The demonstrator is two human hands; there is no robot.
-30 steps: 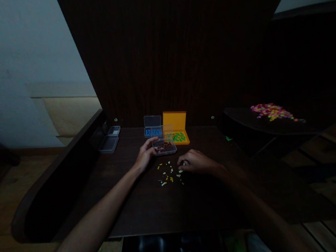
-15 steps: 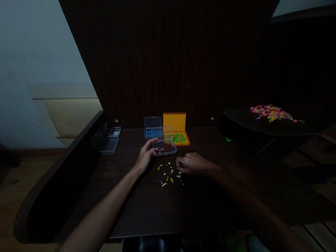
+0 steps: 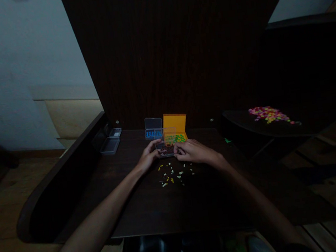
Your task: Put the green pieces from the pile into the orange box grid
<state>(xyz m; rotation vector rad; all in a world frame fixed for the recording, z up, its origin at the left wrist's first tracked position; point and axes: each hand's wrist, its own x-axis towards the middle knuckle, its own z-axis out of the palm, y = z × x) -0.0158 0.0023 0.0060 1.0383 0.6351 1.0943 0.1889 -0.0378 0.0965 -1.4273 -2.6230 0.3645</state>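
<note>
A small clear plastic box (image 3: 165, 147) with dark red pieces stands open on the dark wooden table (image 3: 152, 201). My left hand (image 3: 147, 157) grips its left side with curled fingers. My right hand (image 3: 191, 151) is at the box's right edge, fingers pinched together over it; what they hold is too small to see. Several yellow and white small pieces (image 3: 171, 174) lie scattered on the table just in front of both hands.
Behind the clear box stand an open orange box with green pieces (image 3: 177, 129) and a clear box with blue pieces (image 3: 152, 129). Another clear case (image 3: 110, 143) lies at the back left. A heap of coloured pieces (image 3: 267, 114) lies on a dark surface at the right.
My right hand has moved from the scattered pieces up and left to the right edge of the clear box. My left hand has stayed on the box.
</note>
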